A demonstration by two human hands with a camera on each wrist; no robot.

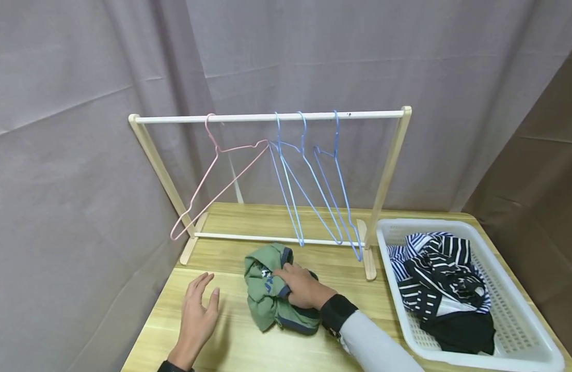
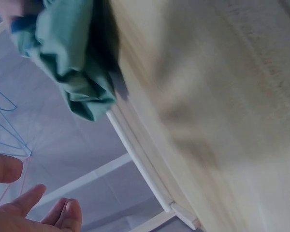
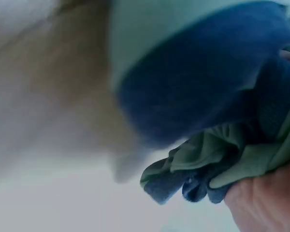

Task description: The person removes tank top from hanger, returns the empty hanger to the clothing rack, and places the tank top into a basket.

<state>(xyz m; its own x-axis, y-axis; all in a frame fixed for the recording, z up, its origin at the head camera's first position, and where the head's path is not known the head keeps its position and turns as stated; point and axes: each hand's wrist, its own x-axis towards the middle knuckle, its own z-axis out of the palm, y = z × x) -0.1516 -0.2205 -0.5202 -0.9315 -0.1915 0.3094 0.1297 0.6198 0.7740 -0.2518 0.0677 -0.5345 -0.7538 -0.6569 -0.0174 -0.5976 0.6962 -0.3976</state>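
Observation:
A crumpled green garment (image 1: 263,289) with navy trim and a small print lies bunched over the table, in front of the rack. My right hand (image 1: 302,287) grips it from above, fingers sunk into the folds. In the right wrist view the navy band (image 3: 198,77) fills much of the picture beside part of that hand (image 3: 266,198). To the left of the cloth, my left hand (image 1: 197,312) is held apart from it, fingers spread and nothing in them. The left wrist view shows these fingers (image 2: 24,200) below the green cloth (image 2: 70,58).
Behind the garment stands a clothes rack (image 1: 249,118) with wooden legs. One pink hanger (image 1: 230,183) and several blue hangers (image 1: 323,181) hang from its white bar. At the right, a white plastic basket (image 1: 523,310) holds striped and black clothes (image 1: 446,279). Grey curtain (image 1: 342,57) backs the table.

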